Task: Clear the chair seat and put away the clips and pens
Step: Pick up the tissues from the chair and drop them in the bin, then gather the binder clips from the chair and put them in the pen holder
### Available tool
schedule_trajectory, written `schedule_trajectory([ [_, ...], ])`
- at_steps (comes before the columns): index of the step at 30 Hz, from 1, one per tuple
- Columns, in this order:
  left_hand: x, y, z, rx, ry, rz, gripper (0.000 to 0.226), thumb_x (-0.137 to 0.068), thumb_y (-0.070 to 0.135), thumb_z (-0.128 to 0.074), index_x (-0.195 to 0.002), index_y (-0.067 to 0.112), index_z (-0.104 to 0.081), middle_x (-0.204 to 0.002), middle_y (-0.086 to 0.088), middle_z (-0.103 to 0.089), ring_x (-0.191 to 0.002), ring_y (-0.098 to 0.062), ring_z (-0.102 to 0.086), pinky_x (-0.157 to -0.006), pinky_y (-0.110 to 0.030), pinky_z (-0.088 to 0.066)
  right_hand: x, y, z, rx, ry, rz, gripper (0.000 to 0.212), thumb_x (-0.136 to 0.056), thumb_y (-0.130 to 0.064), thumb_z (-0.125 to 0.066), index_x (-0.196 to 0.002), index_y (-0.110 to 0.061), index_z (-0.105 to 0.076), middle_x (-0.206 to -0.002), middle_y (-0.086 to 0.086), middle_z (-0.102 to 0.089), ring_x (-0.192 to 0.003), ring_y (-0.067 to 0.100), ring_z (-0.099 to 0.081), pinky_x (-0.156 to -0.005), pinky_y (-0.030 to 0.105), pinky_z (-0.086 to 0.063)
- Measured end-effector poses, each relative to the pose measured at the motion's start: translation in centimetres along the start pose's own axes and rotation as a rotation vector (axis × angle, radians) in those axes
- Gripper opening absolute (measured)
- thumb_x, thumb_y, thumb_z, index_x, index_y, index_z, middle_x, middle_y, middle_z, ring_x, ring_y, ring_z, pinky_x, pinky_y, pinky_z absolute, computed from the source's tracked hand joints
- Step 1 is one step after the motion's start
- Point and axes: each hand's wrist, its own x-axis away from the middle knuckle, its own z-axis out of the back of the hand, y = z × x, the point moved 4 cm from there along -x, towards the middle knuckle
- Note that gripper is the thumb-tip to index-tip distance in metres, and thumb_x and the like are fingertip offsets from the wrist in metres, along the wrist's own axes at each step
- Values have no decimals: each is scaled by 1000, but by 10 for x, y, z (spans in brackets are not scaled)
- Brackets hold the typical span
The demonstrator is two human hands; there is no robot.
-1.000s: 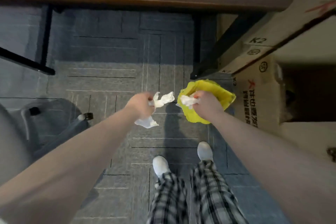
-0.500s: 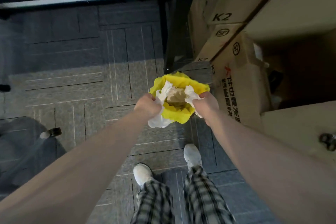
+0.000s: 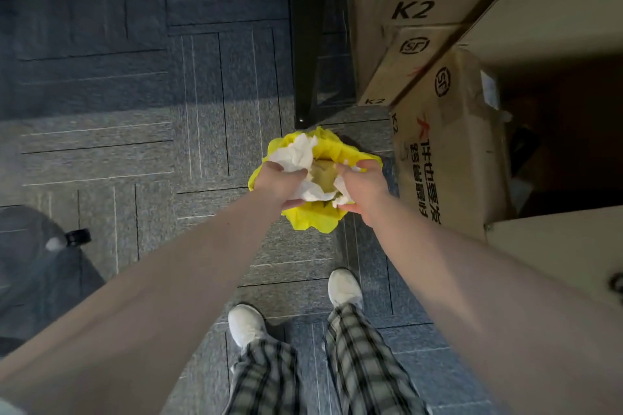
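Yellow bag (image 3: pixel 312 221): thin plastic film, crinkled, faint sheen. White tissue (image 3: pixel 296 153): soft paper, crumpled, matt. Floor (image 3: pixel 101 104): grey carpet tiles, short rough pile, fine pale ribbed lines, matt. Table leg (image 3: pixel 305 44): black, smooth, looked like painted metal, slight gloss. Boxes (image 3: pixel 448 131): brown corrugated cardboard, matt, black and red print, creased at edges. Trousers (image 3: pixel 367 364): woven checked cloth, matt. Shoes (image 3: pixel 244 325): white, smooth, dull finish. Castor (image 3: pixel 79 236): black plastic, slightly glossy.

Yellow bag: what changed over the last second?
The left hand moved right with its tissue and joined the right hand at the yellow bag; both now press tissue into its open mouth. The view shifted toward the boxes. Both hands kept their tissue; the person stands as before.
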Motion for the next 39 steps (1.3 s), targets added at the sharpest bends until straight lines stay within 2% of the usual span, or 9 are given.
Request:
schedule_trajectory([
  [7, 0, -4, -1, -81, -29, 52, 59, -83, 31, -64, -135, 15, -41, -135, -7, -46, -119, -28, -49, -69, -42, -60, -4, 0, 10, 179, 3, 72, 52, -92, -39, -56, -136, -16, -40, -132, 9, -50, -101, 27, -52, -90, 47, -55],
  [12, 13, -6, 19, -82, -29, 41, 60, -85, 29, -62, -138, 21, -36, -133, -2, -45, -122, -29, -48, -91, -49, -54, 11, -1, 12, 370, -9, 138, 50, -91, -39, -56, -134, -16, -44, -117, 8, -55, -100, 28, -56, -94, 45, -52],
  [14, 20, -8, 35, -77, -18, 24, 57, -85, 29, -62, -136, 21, -39, -130, -4, -48, -114, -25, -50, -90, -44, -54, 24, -6, 8, 428, -21, 159, 52, -91, -39, -56, -135, -15, -43, -117, 8, -56, -98, 28, -56, -93, 44, -52],
  [19, 50, -18, 97, -45, 53, 2, 52, -85, 32, -62, -132, 18, -44, -119, -6, -57, -94, -21, -52, -86, -38, -54, 71, -22, -23, 546, -63, 229, 53, -91, -34, -59, -136, -10, -44, -137, 13, -51, -122, 33, -51, -99, 37, -44],
  [23, 83, -29, 161, 65, 124, -18, 51, -88, 28, -60, -134, 14, -42, -79, 2, -50, -65, -13, -46, -65, -28, -45, 119, -36, -72, 688, -98, 295, 49, -90, -33, -61, -132, -10, -49, -135, 13, -55, -124, 33, -50, -105, 33, -39],
  [26, 105, -45, 216, 96, 177, -33, 53, -89, 30, -58, -137, 17, -41, -93, -1, -56, -73, -16, -50, -68, -31, -47, 156, -38, -121, 780, -150, 349, 50, -89, -34, -61, -132, -11, -48, -133, 11, -57, -121, 31, -53, -104, 31, -40],
  [31, 140, -84, 320, 168, 274, -59, 49, -88, 30, -56, -134, 22, -43, -72, 10, -45, -60, -5, -43, -56, -24, -42, 234, -27, -217, 859, -252, 472, 55, -90, -33, -60, -137, -11, -41, -132, 13, -55, -120, 30, -53, -99, 28, -39],
  [36, 183, -123, 431, 208, 377, -96, 50, -86, 28, -59, -133, 17, -44, -83, 0, -55, -56, -11, -47, -50, -25, -40, 320, 5, -315, 918, -357, 538, 53, -89, -35, -60, -134, -15, -41, -95, 4, -58, -88, 23, -53, -83, 30, -42],
  [39, 206, -154, 497, 218, 450, -113, 52, -84, 32, -62, -132, 17, -46, -97, -5, -62, -80, -22, -62, -70, -29, -50, 372, 27, -373, 976, -444, 593, 56, -90, -34, -59, -139, -16, -37, -127, 10, -55, -109, 27, -55, -91, 30, -40],
])
